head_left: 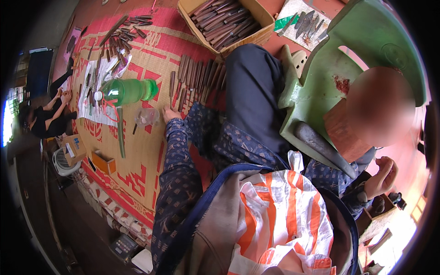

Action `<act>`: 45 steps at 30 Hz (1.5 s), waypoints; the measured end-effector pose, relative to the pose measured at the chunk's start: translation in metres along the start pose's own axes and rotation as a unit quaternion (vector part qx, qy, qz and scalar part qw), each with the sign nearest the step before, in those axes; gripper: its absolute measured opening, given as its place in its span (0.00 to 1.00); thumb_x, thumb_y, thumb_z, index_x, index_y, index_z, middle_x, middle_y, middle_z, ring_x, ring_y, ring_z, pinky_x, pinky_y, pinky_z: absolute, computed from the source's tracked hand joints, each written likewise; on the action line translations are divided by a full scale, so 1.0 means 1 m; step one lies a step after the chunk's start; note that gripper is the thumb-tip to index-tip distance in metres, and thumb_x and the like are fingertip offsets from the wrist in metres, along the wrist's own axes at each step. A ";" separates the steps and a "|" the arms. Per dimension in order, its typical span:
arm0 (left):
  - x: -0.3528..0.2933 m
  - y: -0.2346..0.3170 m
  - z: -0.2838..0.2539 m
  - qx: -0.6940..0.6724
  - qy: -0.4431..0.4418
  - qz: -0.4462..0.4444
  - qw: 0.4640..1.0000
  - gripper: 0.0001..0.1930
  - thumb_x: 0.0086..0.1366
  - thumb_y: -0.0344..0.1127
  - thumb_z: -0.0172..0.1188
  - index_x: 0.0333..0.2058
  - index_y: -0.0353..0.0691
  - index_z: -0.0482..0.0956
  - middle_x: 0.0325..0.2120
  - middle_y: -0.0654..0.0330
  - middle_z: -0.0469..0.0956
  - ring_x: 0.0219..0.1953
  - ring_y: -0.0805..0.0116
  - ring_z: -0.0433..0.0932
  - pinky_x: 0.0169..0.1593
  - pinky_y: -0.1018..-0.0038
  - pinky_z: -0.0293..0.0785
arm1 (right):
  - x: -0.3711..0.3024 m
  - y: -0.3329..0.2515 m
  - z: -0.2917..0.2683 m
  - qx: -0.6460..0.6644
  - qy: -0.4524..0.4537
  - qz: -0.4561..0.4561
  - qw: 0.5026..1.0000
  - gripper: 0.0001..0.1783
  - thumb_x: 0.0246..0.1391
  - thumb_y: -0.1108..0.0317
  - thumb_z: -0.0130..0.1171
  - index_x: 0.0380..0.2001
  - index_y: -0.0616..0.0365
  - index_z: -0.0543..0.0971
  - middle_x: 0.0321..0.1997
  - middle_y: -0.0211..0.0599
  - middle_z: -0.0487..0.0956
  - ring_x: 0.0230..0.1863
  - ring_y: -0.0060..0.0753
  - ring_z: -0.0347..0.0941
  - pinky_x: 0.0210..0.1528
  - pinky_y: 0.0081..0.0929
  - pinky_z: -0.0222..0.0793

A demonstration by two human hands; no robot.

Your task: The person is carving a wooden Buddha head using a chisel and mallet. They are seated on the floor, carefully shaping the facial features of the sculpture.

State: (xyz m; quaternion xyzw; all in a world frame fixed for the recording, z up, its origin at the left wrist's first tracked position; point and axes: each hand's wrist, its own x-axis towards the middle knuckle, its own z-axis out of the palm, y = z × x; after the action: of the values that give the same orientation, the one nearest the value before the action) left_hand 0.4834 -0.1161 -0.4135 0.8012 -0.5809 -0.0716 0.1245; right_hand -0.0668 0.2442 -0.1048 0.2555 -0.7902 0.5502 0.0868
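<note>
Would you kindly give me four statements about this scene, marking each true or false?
1. The left hand is near the row of slim, dark-brown pieces. True.
2. A red cap tops the translucent green plastic bottle. False: its small round cap is white.
3. The open tan cardboard box holds many slim brown sticks. True.
4. The right hand touches that box. False: it is well apart from it.

A green bottle (123,92) with a white cap (98,96) is on a red and tan mat (143,181). An open orange box (108,164) is on it too, near a brown cardboard box (73,150). Past the mat's edge is a dark gadget (124,246) with lots of buttons
</note>
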 end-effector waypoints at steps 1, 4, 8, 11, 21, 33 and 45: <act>0.009 -0.011 0.000 0.048 -0.041 -0.009 0.998 0.12 0.58 0.31 0.61 0.41 0.37 0.77 0.42 0.46 0.75 0.48 0.46 0.75 0.50 0.54 0.73 | 0.001 0.001 0.000 0.003 0.001 0.001 1.000 0.11 0.67 0.69 0.48 0.38 0.68 0.75 0.32 0.41 0.78 0.29 0.27 0.74 0.35 0.23 0.73; 0.015 -0.030 0.005 0.065 -0.064 -0.031 0.995 0.12 0.56 0.30 0.63 0.40 0.40 0.78 0.41 0.46 0.77 0.45 0.47 0.77 0.48 0.56 0.75 | 0.003 -0.004 0.003 -0.010 -0.005 -0.011 1.000 0.10 0.67 0.70 0.49 0.37 0.67 0.75 0.31 0.38 0.78 0.29 0.24 0.73 0.35 0.22 0.71; 0.016 -0.025 0.008 0.101 -0.096 -0.066 0.988 0.07 0.58 0.31 0.62 0.36 0.41 0.79 0.37 0.46 0.79 0.42 0.48 0.80 0.46 0.55 0.77 | 0.002 -0.009 0.001 -0.010 -0.017 -0.019 1.000 0.10 0.67 0.71 0.49 0.36 0.67 0.75 0.31 0.38 0.78 0.29 0.24 0.74 0.35 0.21 0.71; 0.027 -0.018 0.007 0.114 -0.108 -0.032 0.987 0.06 0.58 0.30 0.62 0.35 0.41 0.79 0.36 0.47 0.81 0.42 0.47 0.81 0.46 0.55 0.77 | 0.000 -0.008 -0.007 -0.040 -0.012 -0.011 0.999 0.11 0.67 0.69 0.50 0.37 0.67 0.75 0.33 0.39 0.78 0.31 0.25 0.73 0.37 0.23 0.73; 0.032 -0.015 -0.005 0.020 -0.111 0.055 0.992 0.11 0.59 0.27 0.58 0.41 0.43 0.80 0.33 0.48 0.82 0.38 0.49 0.82 0.41 0.59 0.77 | 0.003 -0.025 0.006 -0.027 -0.019 -0.031 0.999 0.10 0.67 0.69 0.50 0.36 0.66 0.75 0.31 0.39 0.78 0.28 0.25 0.74 0.34 0.21 0.73; 0.008 0.035 0.005 -0.131 -0.010 0.081 0.988 0.11 0.53 0.32 0.68 0.37 0.44 0.80 0.30 0.52 0.76 0.34 0.49 0.78 0.39 0.58 0.75 | 0.012 -0.042 0.017 -0.069 -0.054 -0.052 0.995 0.13 0.67 0.65 0.49 0.36 0.65 0.76 0.31 0.38 0.77 0.31 0.26 0.73 0.37 0.23 0.71; -0.031 0.086 0.022 -0.133 -0.049 0.144 0.979 0.08 0.51 0.32 0.69 0.29 0.43 0.80 0.30 0.54 0.77 0.35 0.49 0.78 0.39 0.56 0.75 | 0.018 -0.065 0.031 -0.110 -0.076 -0.097 0.986 0.13 0.67 0.65 0.49 0.37 0.67 0.76 0.29 0.38 0.78 0.28 0.26 0.73 0.34 0.23 0.71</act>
State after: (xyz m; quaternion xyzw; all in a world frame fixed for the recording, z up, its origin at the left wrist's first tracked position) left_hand 0.3895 -0.1143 -0.4109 0.6813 -0.6804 -0.1689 0.2108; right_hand -0.0448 0.1934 -0.0552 0.3605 -0.8218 0.4282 0.1069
